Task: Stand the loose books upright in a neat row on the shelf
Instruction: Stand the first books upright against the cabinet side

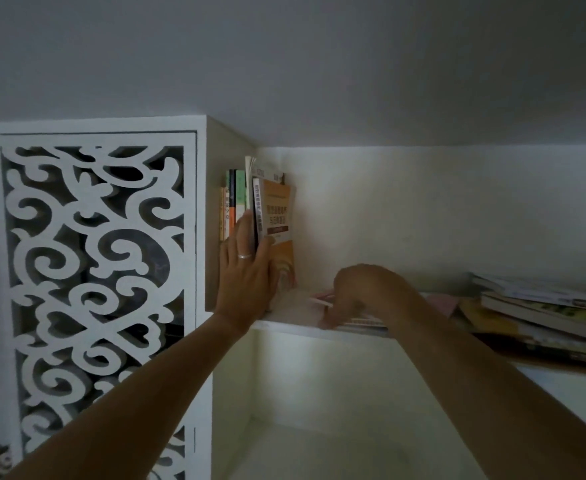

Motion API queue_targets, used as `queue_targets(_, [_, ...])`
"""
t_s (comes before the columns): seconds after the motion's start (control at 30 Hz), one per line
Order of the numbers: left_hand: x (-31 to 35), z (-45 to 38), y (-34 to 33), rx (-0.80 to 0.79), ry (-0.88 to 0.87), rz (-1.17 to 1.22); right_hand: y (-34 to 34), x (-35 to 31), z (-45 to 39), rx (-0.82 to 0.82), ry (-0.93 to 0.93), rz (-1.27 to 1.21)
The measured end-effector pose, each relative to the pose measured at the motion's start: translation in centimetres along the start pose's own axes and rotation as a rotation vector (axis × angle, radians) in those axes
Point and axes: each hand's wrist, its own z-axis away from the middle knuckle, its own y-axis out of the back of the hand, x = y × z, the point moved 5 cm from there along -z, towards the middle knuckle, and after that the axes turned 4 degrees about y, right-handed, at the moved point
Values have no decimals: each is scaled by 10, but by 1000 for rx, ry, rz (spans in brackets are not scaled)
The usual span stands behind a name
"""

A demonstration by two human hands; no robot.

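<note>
Both forearms are reaching up from the near edge toward the shelf point(295, 329), and each hand is doing a different job. At the left, the left hand point(244, 271) is pressing with straight fingers flat against the front of the upright books point(250, 206), which are standing against the left wall of the shelf beside the fretwork cabinet door point(94, 271); the orange-covered book point(279, 230) is ending the row on the right. To the right of it, the right hand point(360, 292) is curling its fingers down onto a thin pink-edged book point(322, 299) lying flat on the shelf; whether it is truly gripping it, I cannot tell, as the fingertips are partly hidden. Further right, a stack of loose books point(544, 317) is lying flat, some overhanging the shelf's near edge.

Done well, the bracing hand should be holding the row firm while the other is lifting the flat book by its spine, turning it upright and sliding it in tight against the orange cover. Letting go too early risks the row toppling rightward.
</note>
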Motion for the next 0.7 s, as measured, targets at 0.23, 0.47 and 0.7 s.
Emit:
queue_targets(0.23, [2, -5, 4, 24, -52, -64, 8, 62, 32, -64, 34, 14])
queue_targets(0.47, [-1, -7, 3, 59, -58, -40, 32, 74, 21, 459, 129, -357])
queue_targets(0.7, [-3, -6, 5, 23, -17, 64, 35, -6, 8, 854, 258, -1043])
